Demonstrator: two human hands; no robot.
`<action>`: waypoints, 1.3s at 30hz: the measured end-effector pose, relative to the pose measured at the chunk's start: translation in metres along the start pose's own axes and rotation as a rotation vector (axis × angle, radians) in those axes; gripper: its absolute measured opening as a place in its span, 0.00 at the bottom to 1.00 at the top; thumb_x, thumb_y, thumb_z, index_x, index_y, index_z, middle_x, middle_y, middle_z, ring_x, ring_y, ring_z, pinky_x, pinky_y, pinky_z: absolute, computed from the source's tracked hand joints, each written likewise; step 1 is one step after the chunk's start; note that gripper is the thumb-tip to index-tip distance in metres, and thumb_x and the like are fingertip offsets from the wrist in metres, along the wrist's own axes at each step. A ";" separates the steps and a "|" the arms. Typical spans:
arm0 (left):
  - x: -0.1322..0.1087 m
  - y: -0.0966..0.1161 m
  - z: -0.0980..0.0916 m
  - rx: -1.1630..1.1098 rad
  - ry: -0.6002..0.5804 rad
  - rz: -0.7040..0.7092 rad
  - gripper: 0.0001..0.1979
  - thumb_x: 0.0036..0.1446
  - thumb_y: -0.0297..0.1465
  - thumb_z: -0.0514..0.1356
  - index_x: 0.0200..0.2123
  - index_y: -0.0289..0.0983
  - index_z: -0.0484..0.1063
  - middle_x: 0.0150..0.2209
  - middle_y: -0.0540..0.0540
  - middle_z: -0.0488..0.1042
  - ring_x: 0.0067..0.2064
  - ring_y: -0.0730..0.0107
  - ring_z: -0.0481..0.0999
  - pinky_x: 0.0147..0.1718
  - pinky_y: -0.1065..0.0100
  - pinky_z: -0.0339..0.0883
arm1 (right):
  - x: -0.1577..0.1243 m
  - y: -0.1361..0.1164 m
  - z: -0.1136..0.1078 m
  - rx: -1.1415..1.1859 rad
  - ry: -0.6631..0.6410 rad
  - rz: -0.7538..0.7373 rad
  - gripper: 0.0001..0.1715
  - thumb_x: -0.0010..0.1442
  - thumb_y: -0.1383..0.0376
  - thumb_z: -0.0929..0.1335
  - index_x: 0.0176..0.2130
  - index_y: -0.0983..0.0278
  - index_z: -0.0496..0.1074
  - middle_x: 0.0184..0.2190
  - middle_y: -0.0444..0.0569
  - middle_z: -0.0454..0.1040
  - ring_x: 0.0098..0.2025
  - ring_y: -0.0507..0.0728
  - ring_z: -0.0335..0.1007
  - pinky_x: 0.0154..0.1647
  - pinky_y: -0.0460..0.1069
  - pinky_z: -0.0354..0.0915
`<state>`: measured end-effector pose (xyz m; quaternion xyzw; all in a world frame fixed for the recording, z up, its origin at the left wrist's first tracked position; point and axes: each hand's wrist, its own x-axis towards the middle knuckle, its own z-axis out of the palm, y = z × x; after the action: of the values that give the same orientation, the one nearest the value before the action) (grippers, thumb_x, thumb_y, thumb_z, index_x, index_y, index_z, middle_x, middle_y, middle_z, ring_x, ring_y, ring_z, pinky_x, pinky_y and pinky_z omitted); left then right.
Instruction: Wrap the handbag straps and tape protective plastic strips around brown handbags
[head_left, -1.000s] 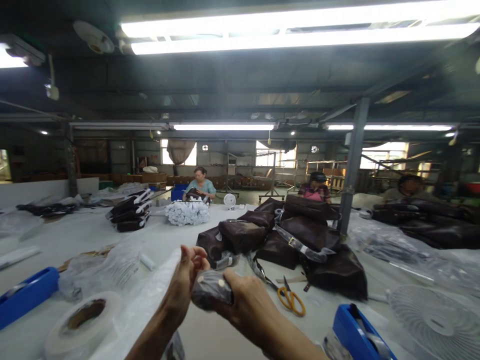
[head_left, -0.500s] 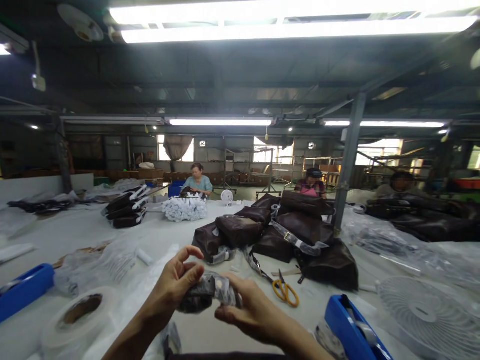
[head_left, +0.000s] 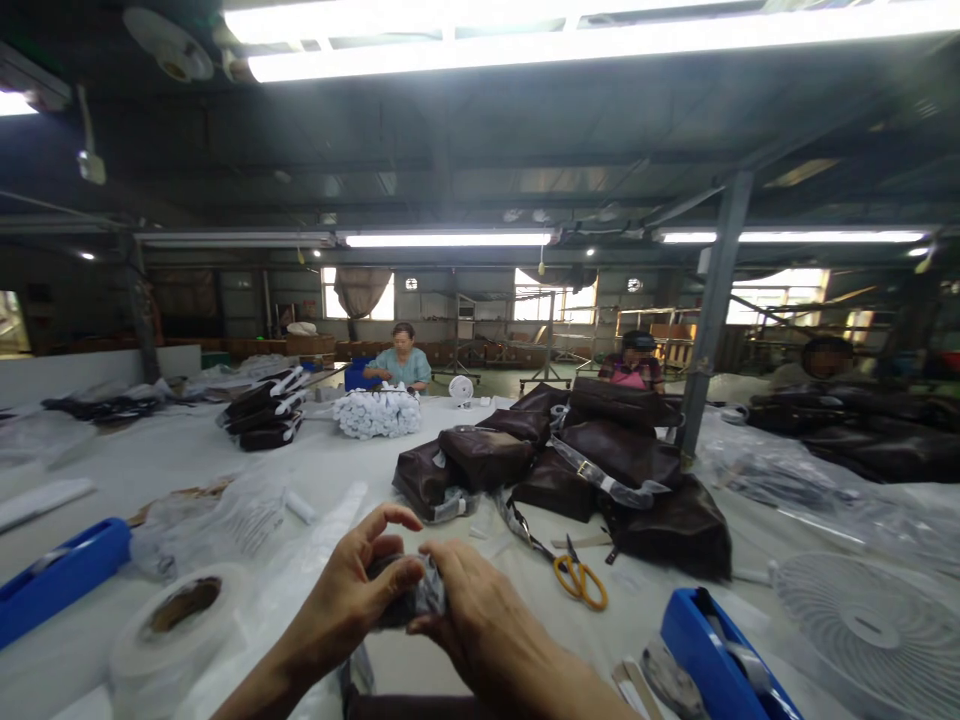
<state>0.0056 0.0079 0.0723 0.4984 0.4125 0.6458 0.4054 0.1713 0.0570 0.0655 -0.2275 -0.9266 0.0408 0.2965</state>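
Between my two hands is a dark rolled strap wrapped in clear plastic (head_left: 430, 588), mostly covered by fingers. My left hand (head_left: 358, 578) grips its left side, thumb across the near face and index finger arched above. Wrapped around its right end is my right hand (head_left: 476, 602), with the fingertips over the top. Past the hands lie orange-handled scissors (head_left: 580, 582), blades slightly apart, and a pile of dark brown leather bags (head_left: 486, 455), some with plastic-wrapped straps. A dark brown edge (head_left: 416, 707) shows on the table below my hands.
A blue tape dispenser (head_left: 724, 655) and a white fan grille (head_left: 874, 625) are at right. Another blue dispenser (head_left: 67, 580) and a large white roll (head_left: 180, 630) are at left. Farther back stand a white bundle (head_left: 376, 412), a post (head_left: 716, 320) and people, including one in light blue (head_left: 403, 365).
My right hand has moved left and closed over the strap roll, so less of it shows. My left hand stays on it. The view has shifted slightly.
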 end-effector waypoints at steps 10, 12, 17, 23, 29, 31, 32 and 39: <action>-0.011 0.013 -0.002 0.029 -0.135 -0.091 0.20 0.54 0.44 0.63 0.43 0.36 0.69 0.22 0.52 0.67 0.22 0.76 0.63 0.20 0.78 0.54 | 0.008 0.001 0.006 -0.199 -0.039 -0.159 0.24 0.61 0.51 0.67 0.45 0.70 0.65 0.35 0.54 0.73 0.34 0.60 0.70 0.32 0.53 0.65; -0.011 0.008 0.000 -0.020 -0.085 -0.093 0.19 0.55 0.45 0.62 0.43 0.37 0.67 0.21 0.53 0.66 0.20 0.78 0.61 0.19 0.78 0.53 | 0.010 -0.001 0.004 -0.181 -0.057 -0.150 0.28 0.61 0.49 0.65 0.46 0.70 0.65 0.36 0.54 0.73 0.35 0.61 0.71 0.33 0.53 0.65; -0.008 -0.004 0.004 -0.119 0.043 -0.051 0.19 0.54 0.44 0.63 0.41 0.39 0.62 0.17 0.57 0.64 0.17 0.79 0.59 0.16 0.79 0.51 | 0.013 -0.004 0.001 -0.025 -0.101 -0.069 0.35 0.52 0.42 0.70 0.47 0.66 0.65 0.40 0.54 0.76 0.40 0.63 0.74 0.36 0.52 0.65; -0.001 -0.009 0.006 -0.275 0.179 -0.072 0.23 0.49 0.44 0.67 0.39 0.41 0.59 0.15 0.59 0.63 0.14 0.78 0.59 0.14 0.78 0.54 | 0.012 0.001 0.000 -0.063 -0.124 -0.005 0.34 0.49 0.40 0.70 0.41 0.66 0.68 0.33 0.52 0.78 0.35 0.64 0.76 0.29 0.50 0.61; -0.001 -0.013 0.011 -0.383 0.250 -0.105 0.25 0.45 0.43 0.70 0.35 0.41 0.58 0.15 0.60 0.62 0.14 0.80 0.60 0.14 0.80 0.55 | 0.005 -0.003 -0.009 -0.063 -0.148 -0.002 0.34 0.53 0.41 0.69 0.46 0.64 0.67 0.34 0.50 0.79 0.33 0.62 0.76 0.29 0.49 0.59; -0.001 -0.015 0.015 -0.413 0.315 -0.070 0.25 0.45 0.43 0.70 0.35 0.41 0.58 0.17 0.60 0.63 0.15 0.80 0.61 0.15 0.80 0.56 | 0.004 -0.005 -0.006 -0.001 -0.126 0.031 0.30 0.57 0.44 0.67 0.48 0.62 0.67 0.32 0.48 0.78 0.32 0.59 0.75 0.29 0.48 0.58; -0.001 -0.017 0.018 -0.423 0.342 -0.051 0.25 0.45 0.43 0.70 0.35 0.41 0.58 0.17 0.60 0.63 0.15 0.81 0.62 0.16 0.80 0.56 | 0.004 -0.005 -0.003 0.024 -0.115 0.056 0.27 0.58 0.45 0.67 0.47 0.62 0.67 0.31 0.47 0.78 0.30 0.58 0.74 0.28 0.47 0.57; 0.000 -0.037 0.008 -0.147 0.124 -0.056 0.23 0.55 0.52 0.59 0.42 0.41 0.60 0.20 0.59 0.60 0.17 0.80 0.58 0.16 0.78 0.51 | -0.001 0.011 0.010 -0.153 -0.112 -0.021 0.26 0.54 0.44 0.69 0.35 0.64 0.67 0.28 0.48 0.77 0.28 0.58 0.73 0.24 0.48 0.50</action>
<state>0.0179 0.0210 0.0391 0.4147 0.4023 0.6923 0.4323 0.1704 0.0675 0.0543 -0.2369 -0.9446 -0.0205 0.2264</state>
